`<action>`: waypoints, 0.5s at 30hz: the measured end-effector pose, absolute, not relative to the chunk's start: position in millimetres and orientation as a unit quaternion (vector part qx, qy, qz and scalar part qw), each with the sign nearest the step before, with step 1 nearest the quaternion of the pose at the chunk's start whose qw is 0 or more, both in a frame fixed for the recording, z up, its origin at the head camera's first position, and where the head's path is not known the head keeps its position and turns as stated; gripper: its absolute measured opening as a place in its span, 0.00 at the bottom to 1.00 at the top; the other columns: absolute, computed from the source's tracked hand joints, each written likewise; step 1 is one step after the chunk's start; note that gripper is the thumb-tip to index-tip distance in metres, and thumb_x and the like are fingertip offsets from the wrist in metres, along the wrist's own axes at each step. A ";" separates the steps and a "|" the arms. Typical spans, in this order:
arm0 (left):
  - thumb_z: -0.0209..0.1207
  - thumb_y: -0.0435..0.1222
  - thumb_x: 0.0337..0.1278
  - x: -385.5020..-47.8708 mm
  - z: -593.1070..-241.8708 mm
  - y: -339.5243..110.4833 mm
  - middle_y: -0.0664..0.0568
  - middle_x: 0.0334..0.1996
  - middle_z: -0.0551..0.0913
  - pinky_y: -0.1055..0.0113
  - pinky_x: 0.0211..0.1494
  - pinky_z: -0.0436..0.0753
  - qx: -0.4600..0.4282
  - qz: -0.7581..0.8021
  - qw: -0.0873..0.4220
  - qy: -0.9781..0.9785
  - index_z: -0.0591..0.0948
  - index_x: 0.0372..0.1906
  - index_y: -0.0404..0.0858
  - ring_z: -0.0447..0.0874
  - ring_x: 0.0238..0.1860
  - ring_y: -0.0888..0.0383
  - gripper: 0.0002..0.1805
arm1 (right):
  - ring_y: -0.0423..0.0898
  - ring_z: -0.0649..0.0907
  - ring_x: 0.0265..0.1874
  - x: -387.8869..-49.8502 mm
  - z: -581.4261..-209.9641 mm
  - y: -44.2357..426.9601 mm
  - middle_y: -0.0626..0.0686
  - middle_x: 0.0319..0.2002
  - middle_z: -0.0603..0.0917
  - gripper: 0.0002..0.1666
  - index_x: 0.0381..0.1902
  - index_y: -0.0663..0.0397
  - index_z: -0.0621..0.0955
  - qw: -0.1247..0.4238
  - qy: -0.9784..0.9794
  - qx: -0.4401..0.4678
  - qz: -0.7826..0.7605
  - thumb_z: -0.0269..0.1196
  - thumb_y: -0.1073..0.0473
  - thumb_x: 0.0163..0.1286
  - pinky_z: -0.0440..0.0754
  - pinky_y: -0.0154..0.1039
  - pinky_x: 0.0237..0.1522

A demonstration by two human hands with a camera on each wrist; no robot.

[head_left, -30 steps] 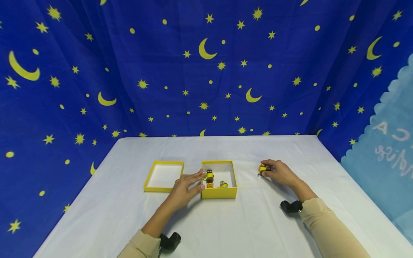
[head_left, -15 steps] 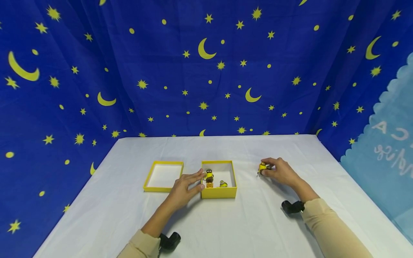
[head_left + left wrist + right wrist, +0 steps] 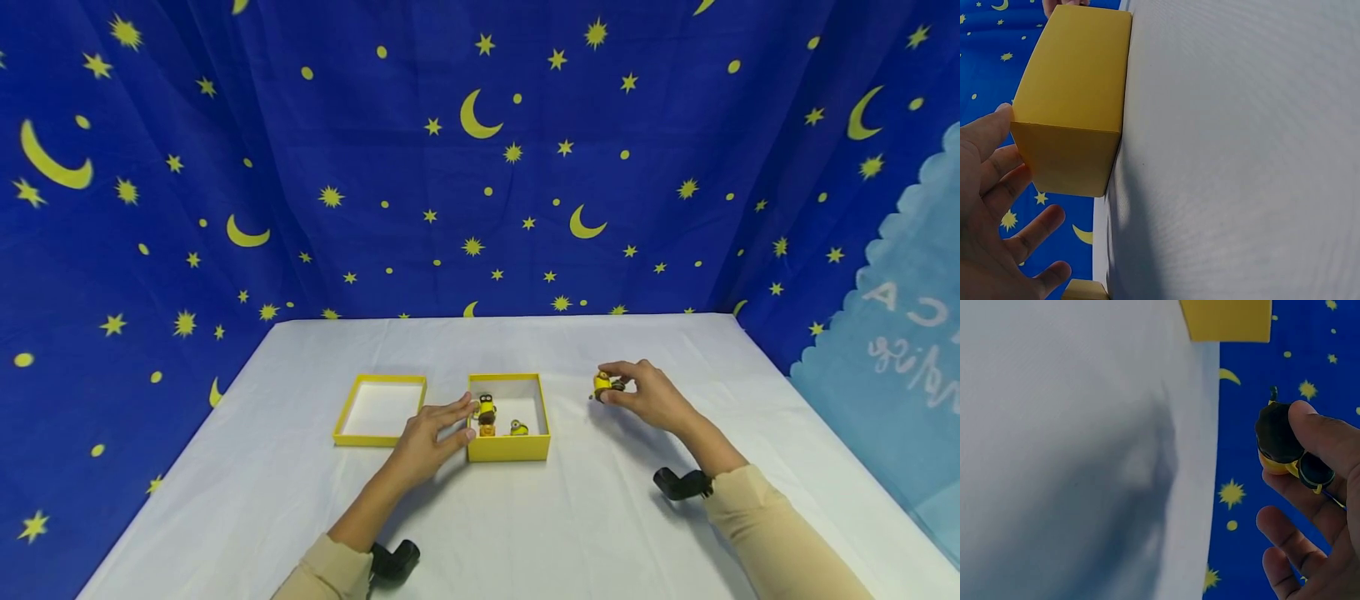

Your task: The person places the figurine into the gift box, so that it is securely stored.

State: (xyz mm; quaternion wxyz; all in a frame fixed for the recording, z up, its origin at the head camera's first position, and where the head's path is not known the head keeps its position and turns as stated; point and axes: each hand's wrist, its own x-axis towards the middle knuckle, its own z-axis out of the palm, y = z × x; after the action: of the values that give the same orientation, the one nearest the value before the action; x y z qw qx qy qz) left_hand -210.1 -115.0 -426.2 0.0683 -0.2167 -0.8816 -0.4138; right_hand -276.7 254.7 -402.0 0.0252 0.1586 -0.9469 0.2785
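Note:
My right hand (image 3: pixel 651 398) pinches a yellow Minion figure (image 3: pixel 602 384) between thumb and fingers, to the right of a yellow box (image 3: pixel 508 449). In the right wrist view the figure's dark underside (image 3: pixel 1280 432) shows, held off the table. My left hand (image 3: pixel 429 440) touches the left edge of the box with fairly straight, spread fingers; the left wrist view shows the fingertips (image 3: pixel 1005 112) against its wall. Inside the box a goggled Minion figure (image 3: pixel 487 407) stands at the left, above a small orange piece (image 3: pixel 487 431). Another Minion figure (image 3: pixel 519 427) sits low near the front wall, partly hidden.
A yellow-rimmed box lid (image 3: pixel 380 440) lies inside-up to the left of the box. White cloth (image 3: pixel 570 533) covers the table. Blue curtains (image 3: pixel 375 150) with moons and stars hang behind and at the sides. A light blue sign (image 3: pixel 900 333) is at the right.
My right hand has lifted slightly and moved a little left with the Minion figure. My left hand, the box and the lid have stayed in place.

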 end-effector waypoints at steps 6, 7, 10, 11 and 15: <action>0.60 0.44 0.58 -210.3 -426.6 -114.9 0.58 0.65 0.71 0.44 0.66 0.63 -0.215 -0.411 0.068 -0.884 0.75 0.61 0.43 0.72 0.60 0.48 0.25 | 0.47 0.74 0.44 -271.6 -393.6 247.2 0.48 0.47 0.83 0.32 0.60 0.45 0.77 0.028 -0.944 0.162 0.286 0.65 0.42 0.59 0.67 0.37 0.37; 0.60 0.44 0.58 -210.3 -426.6 -114.8 0.58 0.65 0.71 0.44 0.66 0.63 -0.214 -0.410 0.068 -0.884 0.75 0.61 0.43 0.73 0.60 0.48 0.25 | 0.47 0.74 0.43 -270.5 -392.2 245.7 0.48 0.47 0.83 0.32 0.60 0.45 0.77 0.030 -0.943 0.161 0.289 0.65 0.42 0.59 0.67 0.37 0.37; 0.60 0.44 0.58 -210.0 -426.5 -114.8 0.58 0.65 0.71 0.44 0.65 0.63 -0.214 -0.411 0.067 -0.884 0.75 0.61 0.43 0.73 0.60 0.48 0.25 | 0.47 0.74 0.42 -267.4 -388.4 241.3 0.49 0.45 0.83 0.32 0.59 0.45 0.77 0.041 -0.940 0.164 0.297 0.66 0.41 0.59 0.66 0.37 0.36; 0.60 0.44 0.58 -210.0 -426.5 -114.8 0.58 0.65 0.70 0.44 0.65 0.63 -0.214 -0.411 0.066 -0.884 0.75 0.61 0.43 0.73 0.60 0.48 0.25 | 0.47 0.74 0.42 -266.8 -387.8 239.8 0.49 0.45 0.83 0.31 0.59 0.45 0.77 0.045 -0.939 0.164 0.299 0.66 0.42 0.59 0.66 0.37 0.36; 0.60 0.44 0.59 -210.0 -426.1 -114.6 0.58 0.66 0.70 0.44 0.65 0.63 -0.214 -0.411 0.066 -0.884 0.75 0.61 0.44 0.72 0.60 0.48 0.25 | 0.47 0.74 0.43 -263.2 -384.8 234.0 0.50 0.45 0.83 0.31 0.59 0.47 0.77 0.062 -0.934 0.168 0.309 0.66 0.43 0.59 0.66 0.36 0.37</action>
State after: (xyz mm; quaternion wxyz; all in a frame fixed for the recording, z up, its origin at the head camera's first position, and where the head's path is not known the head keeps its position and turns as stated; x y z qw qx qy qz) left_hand -210.0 -114.6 -426.1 0.0659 -0.2143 -0.8837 -0.4109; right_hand -263.2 234.0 -384.8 0.0624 0.1685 -0.9341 0.3085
